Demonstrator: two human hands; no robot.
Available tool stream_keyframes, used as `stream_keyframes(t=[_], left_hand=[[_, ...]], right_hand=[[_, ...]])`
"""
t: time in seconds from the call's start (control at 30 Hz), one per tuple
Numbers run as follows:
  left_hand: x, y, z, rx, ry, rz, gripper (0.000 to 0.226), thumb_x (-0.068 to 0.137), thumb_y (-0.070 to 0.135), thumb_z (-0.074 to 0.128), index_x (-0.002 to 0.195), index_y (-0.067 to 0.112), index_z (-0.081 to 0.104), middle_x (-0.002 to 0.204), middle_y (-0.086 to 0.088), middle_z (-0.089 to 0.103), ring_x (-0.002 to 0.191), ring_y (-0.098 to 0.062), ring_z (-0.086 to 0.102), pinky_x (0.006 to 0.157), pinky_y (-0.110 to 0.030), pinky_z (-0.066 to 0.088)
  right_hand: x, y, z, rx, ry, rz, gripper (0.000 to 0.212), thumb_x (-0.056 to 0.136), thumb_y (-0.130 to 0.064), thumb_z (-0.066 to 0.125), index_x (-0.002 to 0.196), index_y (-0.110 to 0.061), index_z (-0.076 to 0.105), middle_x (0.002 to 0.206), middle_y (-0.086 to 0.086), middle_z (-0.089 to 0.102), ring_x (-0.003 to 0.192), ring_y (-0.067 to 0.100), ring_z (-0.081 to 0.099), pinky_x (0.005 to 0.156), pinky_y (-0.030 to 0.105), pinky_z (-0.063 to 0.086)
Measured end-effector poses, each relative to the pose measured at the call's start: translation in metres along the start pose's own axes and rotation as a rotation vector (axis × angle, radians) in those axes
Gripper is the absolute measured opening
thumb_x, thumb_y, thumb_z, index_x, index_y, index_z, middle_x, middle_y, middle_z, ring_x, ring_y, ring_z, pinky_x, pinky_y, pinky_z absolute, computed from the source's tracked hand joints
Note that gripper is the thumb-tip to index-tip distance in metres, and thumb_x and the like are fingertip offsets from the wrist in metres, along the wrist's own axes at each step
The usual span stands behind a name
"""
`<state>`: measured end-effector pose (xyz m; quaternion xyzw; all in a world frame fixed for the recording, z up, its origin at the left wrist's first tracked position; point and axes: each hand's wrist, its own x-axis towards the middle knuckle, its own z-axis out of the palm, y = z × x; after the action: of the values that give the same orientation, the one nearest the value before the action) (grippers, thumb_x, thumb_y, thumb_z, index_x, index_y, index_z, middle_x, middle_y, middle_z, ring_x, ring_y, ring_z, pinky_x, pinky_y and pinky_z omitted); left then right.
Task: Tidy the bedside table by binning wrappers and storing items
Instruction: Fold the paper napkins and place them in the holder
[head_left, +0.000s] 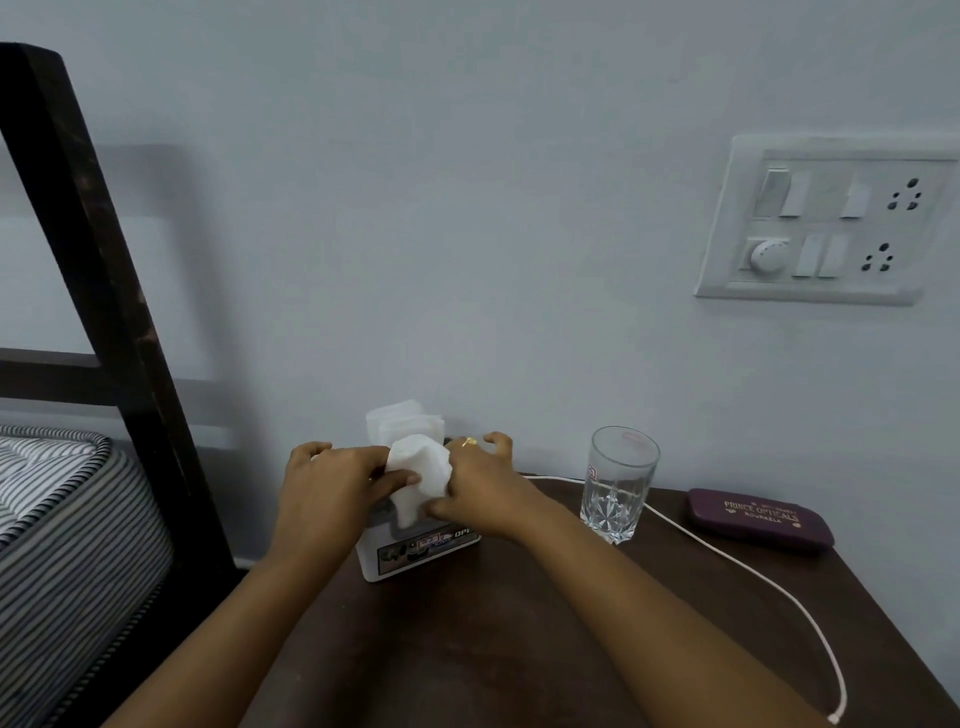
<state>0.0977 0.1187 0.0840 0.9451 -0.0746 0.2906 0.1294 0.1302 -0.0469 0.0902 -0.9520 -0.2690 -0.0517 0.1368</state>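
Head view, near first: I see a white cable (753, 577) trailing over the table (493, 649) beside the right forearm, so a pull-back could snag it. Left hand (332, 483) and right hand (483, 488) both pinch a tissue (421, 470) atop the tissue box (415, 556). A hard tug may tear it or tip the box. The glass (618, 483) stands just beside the right hand and could get knocked over. The spectacle case (761, 517) lies beyond.

Open room at table (467, 649) front — glass (618, 486), cable (769, 582), case (758, 517) block the right.
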Motion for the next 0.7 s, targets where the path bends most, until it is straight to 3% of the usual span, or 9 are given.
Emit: stream_keyframes(t=[0.1,0.17,0.23,0.37,0.43,0.53,0.63,0.7], left_hand=[[-0.001,0.003,0.007,0.011,-0.025,-0.034,0.039,0.081,0.060,0.057,0.060,0.027,0.058,0.041,0.010,0.039,0.046,-0.003,0.034,0.072,-0.030,0.028],[-0.002,0.004,0.011,-0.010,-0.046,-0.072,0.037,0.080,0.061,0.056,0.067,0.027,0.065,0.046,0.009,0.048,0.051,-0.008,0.044,0.071,-0.031,0.032],[-0.004,0.001,0.013,-0.097,-0.043,-0.141,0.038,0.077,0.064,0.057,0.076,0.027,0.069,0.055,0.009,0.059,0.059,-0.012,0.055,0.069,-0.032,0.042],[-0.010,-0.006,0.014,-0.327,-0.029,-0.254,0.023,0.074,0.056,0.064,0.075,0.034,0.066,0.080,0.010,0.066,0.081,-0.018,0.062,0.073,-0.040,0.050],[-0.011,-0.005,0.015,-0.279,-0.029,-0.267,0.015,0.078,0.045,0.069,0.077,0.030,0.069,0.092,0.005,0.066,0.091,-0.022,0.059,0.076,-0.038,0.044],[-0.010,0.000,0.014,-0.140,-0.052,-0.276,0.016,0.081,0.042,0.066,0.084,0.028,0.072,0.106,0.003,0.063,0.102,-0.022,0.054,0.075,-0.034,0.034],[-0.008,0.003,0.011,-0.112,-0.023,-0.284,0.018,0.082,0.042,0.066,0.086,0.025,0.072,0.106,0.003,0.061,0.102,-0.023,0.053,0.076,-0.036,0.032],[-0.008,0.002,0.010,-0.173,0.012,-0.311,0.019,0.081,0.043,0.066,0.084,0.026,0.072,0.102,0.004,0.061,0.100,-0.023,0.054,0.076,-0.037,0.035]], right_hand=[[-0.006,0.004,-0.007,0.079,0.118,0.074,0.035,0.084,-0.038,0.065,0.108,-0.014,0.059,0.096,0.000,0.048,0.115,0.019,0.041,0.101,0.038,0.015],[-0.010,0.006,-0.005,0.077,0.124,0.057,0.032,0.085,-0.037,0.065,0.107,-0.015,0.060,0.105,0.002,0.054,0.119,0.016,0.040,0.103,0.038,0.013],[-0.012,0.007,0.001,0.103,0.153,0.033,0.030,0.084,-0.039,0.064,0.106,-0.018,0.061,0.111,0.000,0.058,0.120,0.014,0.041,0.103,0.039,0.012],[-0.008,0.008,0.008,0.352,0.188,0.105,0.033,0.084,-0.048,0.060,0.111,-0.029,0.061,0.095,-0.012,0.057,0.112,0.010,0.044,0.095,0.038,0.017],[-0.005,0.010,0.011,0.263,0.128,0.099,0.025,0.085,-0.045,0.059,0.096,-0.023,0.063,0.088,-0.008,0.054,0.110,0.014,0.047,0.099,0.043,0.018],[-0.003,0.007,0.014,0.156,0.064,0.074,0.032,0.085,-0.044,0.060,0.066,-0.023,0.046,0.084,-0.005,0.050,0.107,0.018,0.049,0.102,0.047,0.016],[-0.003,0.007,0.012,0.246,0.089,0.087,0.025,0.080,-0.049,0.063,0.084,-0.025,0.058,0.088,-0.008,0.051,0.109,0.017,0.049,0.102,0.046,0.016],[-0.002,0.009,0.009,0.205,0.037,0.100,0.039,0.076,-0.049,0.067,0.101,-0.021,0.060,0.098,-0.004,0.056,0.113,0.017,0.049,0.105,0.048,0.015]])
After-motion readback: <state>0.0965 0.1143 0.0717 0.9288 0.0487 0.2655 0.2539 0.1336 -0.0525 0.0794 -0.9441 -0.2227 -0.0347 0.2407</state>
